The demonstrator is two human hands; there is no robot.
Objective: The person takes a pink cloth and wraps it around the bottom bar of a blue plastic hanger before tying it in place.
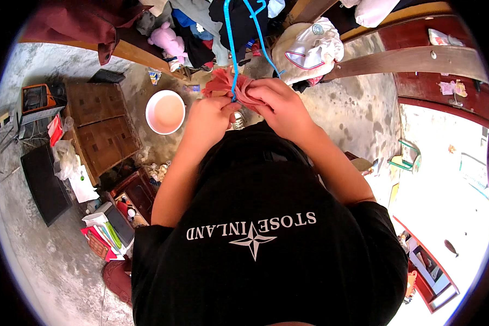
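Note:
In front of my chest, my left hand [209, 117] is closed with thumb and fingers pinched at the lower end of a blue clothes hanger [234, 54]. The hanger's arms and hook extend away from me toward the top of the view. A reddish-pink cloth [231, 84] is bunched around that end of the hanger. My right hand [280, 106] grips this cloth, its fingers curled over the folds. Part of the cloth is hidden behind both hands, so its shape cannot be made out.
A white basin [151, 111] with cloudy liquid stands on the floor to the left. Beyond it are a brown wooden cabinet [100, 103] and a dark flat screen [44, 185]. Ahead, a pink plush toy [167, 39] and a white garment [312, 51] lie among clothes. A wooden beam [413, 58] runs at right.

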